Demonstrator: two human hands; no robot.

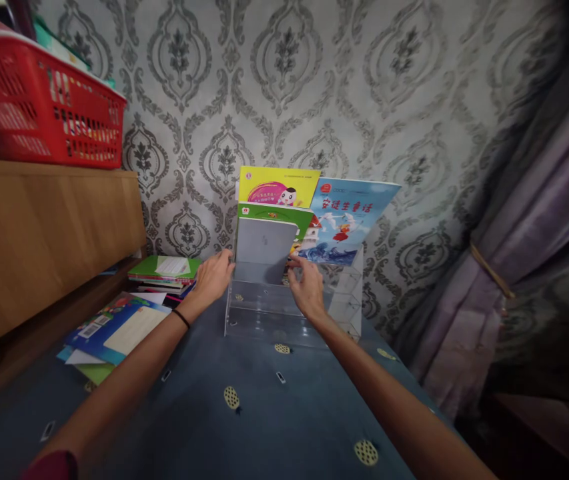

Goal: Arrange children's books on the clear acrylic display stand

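A clear acrylic book rack (264,323) with stepped tiers stands on the dark blue tablecloth. In its front-left part leans a plain grey notebook or thin panel (265,243). Behind that are a green book (304,219) and a yellow book (279,180). A light blue storybook (349,217) leans at the back right. My left hand (214,275), fingers stretched forward, rests against or just beside the rack's left side. Beside the grey piece's lower right edge is my right hand (308,283), its thumb and forefinger apart. Whether its fingertips touch that edge, I cannot tell.
Left of the rack lie a stack of books (167,270) and loose books, one with a blue cover (119,330). A wooden cabinet (54,233) on the left carries a red plastic basket (79,120). Patterned wallpaper rises behind; a tied curtain (489,287) hangs at right.
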